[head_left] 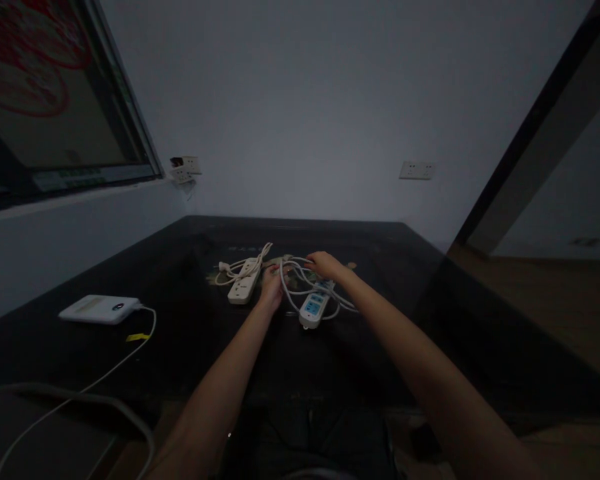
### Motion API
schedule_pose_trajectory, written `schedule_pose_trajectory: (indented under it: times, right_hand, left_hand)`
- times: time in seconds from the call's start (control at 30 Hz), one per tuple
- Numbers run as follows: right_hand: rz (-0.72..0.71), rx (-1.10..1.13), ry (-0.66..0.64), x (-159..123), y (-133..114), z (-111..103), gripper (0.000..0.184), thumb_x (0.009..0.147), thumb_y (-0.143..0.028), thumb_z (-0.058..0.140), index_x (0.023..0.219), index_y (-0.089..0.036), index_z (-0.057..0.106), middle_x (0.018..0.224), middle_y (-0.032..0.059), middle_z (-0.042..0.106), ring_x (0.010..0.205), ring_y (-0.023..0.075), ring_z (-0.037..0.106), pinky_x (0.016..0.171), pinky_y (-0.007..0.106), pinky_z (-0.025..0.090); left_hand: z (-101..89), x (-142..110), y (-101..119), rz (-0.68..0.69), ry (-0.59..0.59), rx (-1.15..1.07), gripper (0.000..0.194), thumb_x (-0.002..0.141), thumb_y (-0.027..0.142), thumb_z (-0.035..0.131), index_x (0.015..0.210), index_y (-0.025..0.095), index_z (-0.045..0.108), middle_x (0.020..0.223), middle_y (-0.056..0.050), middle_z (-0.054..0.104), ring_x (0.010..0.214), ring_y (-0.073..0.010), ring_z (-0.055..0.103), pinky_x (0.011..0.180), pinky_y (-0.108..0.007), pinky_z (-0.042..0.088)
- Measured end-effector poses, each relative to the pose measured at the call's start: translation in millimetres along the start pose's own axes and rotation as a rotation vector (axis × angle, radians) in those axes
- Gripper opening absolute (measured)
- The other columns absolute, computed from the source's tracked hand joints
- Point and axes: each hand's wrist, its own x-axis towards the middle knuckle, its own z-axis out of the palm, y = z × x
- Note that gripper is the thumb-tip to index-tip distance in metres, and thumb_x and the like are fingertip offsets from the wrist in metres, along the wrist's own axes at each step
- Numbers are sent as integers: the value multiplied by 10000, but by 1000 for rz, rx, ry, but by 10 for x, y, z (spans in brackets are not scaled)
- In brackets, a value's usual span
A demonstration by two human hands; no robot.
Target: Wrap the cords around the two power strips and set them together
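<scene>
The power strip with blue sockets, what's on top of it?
White cable crosses the far part of the power strip. What the cable covers there can't be seen.

Obscured, cropped and illegible particulars.
Left hand (271,287) and right hand (325,264): exact finger placement on the coiled white cable (293,293) too small and dim to tell. Blue-socketed power strip (314,307): far end obscured by loops. Plain power strip (242,289): partly covered by cord. Pale lettering on tabletop (260,360): illegible. Forearms (400,333): cropped below. Window (80,133): cropped at left, its red pattern (55,40) blurred.
</scene>
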Motion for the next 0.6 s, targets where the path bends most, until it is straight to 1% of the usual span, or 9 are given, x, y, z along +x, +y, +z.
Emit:
schedule_pose_trajectory:
  times: [0.07, 0.13, 0.2, 0.27, 0.37, 0.43, 0.5, 0.53, 0.6]
  right_hand:
    - [61, 52, 20, -37, 55, -74, 216, 842, -179, 597, 1038, -120, 665, 943, 128, 712, 836, 190, 671, 729, 239, 475]
    - [100, 125, 33, -93, 96, -167, 366, 827, -110, 572, 1192, -111, 579, 886, 102, 714, 701, 152, 666, 643, 221, 492]
    - [105, 198, 45, -159, 97, -269, 525, 831, -75, 522, 1344, -145, 433, 895, 72, 711, 634, 119, 649, 587, 199, 498]
    - [84, 344, 83, -218, 42, -364, 570, 846, -76, 469, 1395, -177, 350, 959, 69, 702, 645, 104, 647, 577, 184, 505]
    - [33, 669, 163, -255, -137, -469, 485, 865, -78, 363, 1345, -125, 410, 1049, 120, 678, 731, 113, 665, 632, 193, 529]
    - [-27, 787, 200, -238, -282, -504, 508, 848, -37, 301, 1340, -93, 417, 1124, 142, 656, 842, 118, 672, 719, 210, 536]
    - [-80, 720, 223, -201, -415, -509, 550, 827, -3, 296, 1359, -92, 403, 1174, 135, 643, 948, 121, 657, 797, 226, 524]
    - [-89, 608, 237, -181, -473, -502, 542, 828, -4, 319, 1350, -104, 426, 1178, 124, 647, 986, 127, 647, 828, 236, 513]
    - [-74, 235, 277, -147, -574, -471, 449, 861, -55, 386, 1278, -144, 526, 1150, 105, 668, 1032, 160, 630, 877, 274, 492]
  left_hand:
    - [-37, 46, -48, 64, 101, 7, 346, 699, 154, 710, 947, 206, 474, 644, 66, 558, 460, -66, 531, 489, -177, 436]
    - [-80, 97, -83, 117, 185, 13, 364, 699, 175, 713, 959, 213, 461, 691, 55, 577, 514, -78, 571, 534, -191, 461]
    - [-124, 147, -104, 151, 243, 26, 344, 721, 191, 691, 967, 217, 452, 735, 41, 590, 576, -91, 602, 584, -209, 482]
    - [-164, 188, -112, 169, 269, 53, 320, 739, 199, 668, 972, 218, 449, 766, 26, 601, 627, -109, 622, 618, -232, 495]
    - [-206, 216, -114, 198, 269, 117, 333, 733, 207, 672, 984, 223, 452, 808, 5, 618, 693, -138, 642, 652, -261, 502]
    - [-223, 214, -117, 230, 250, 163, 350, 731, 219, 679, 1001, 229, 456, 844, -6, 627, 731, -152, 650, 672, -271, 504]
    - [-235, 204, -120, 263, 220, 205, 358, 736, 230, 677, 1020, 236, 460, 881, -13, 629, 761, -160, 652, 690, -275, 505]
    - [-241, 201, -120, 277, 203, 224, 362, 738, 231, 674, 1029, 239, 459, 895, -14, 627, 773, -160, 651, 699, -275, 505]
    - [-255, 204, -116, 295, 162, 262, 372, 740, 227, 666, 1045, 243, 454, 913, -10, 617, 790, -156, 644, 716, -272, 502]
